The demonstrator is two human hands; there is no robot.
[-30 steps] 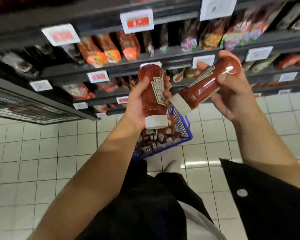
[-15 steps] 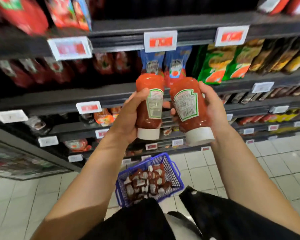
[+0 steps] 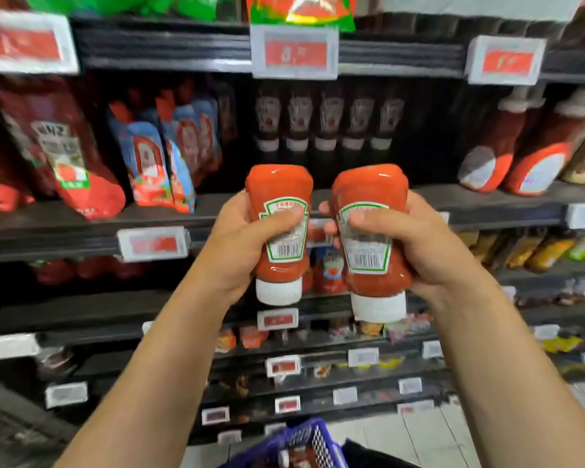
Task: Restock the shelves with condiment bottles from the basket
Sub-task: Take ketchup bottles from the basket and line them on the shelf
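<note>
My left hand (image 3: 242, 241) grips a red ketchup bottle (image 3: 279, 184), held cap-down with its white cap at the bottom. My right hand (image 3: 416, 244) grips a second ketchup bottle (image 3: 368, 187), also cap-down, just right of the first. Both bottles hang side by side in front of a dark shelf (image 3: 487, 201). At the back of that shelf stands a row of similar cap-down bottles (image 3: 328, 126), dim in shadow. The blue basket (image 3: 304, 440) shows at the bottom edge, below my arms, its contents mostly cut off.
Red and blue sauce pouches (image 3: 163, 153) lean on the same shelf to the left. Larger red bottles (image 3: 520, 146) lean at the right. Price tags (image 3: 294, 52) hang on every shelf edge. Lower shelves hold small packets. White floor tiles (image 3: 419, 440) show at the bottom right.
Both hands have risen with the bottles as the view tilted up. The shelf with matching bottles came into view and the basket dropped to the frame's bottom edge.
</note>
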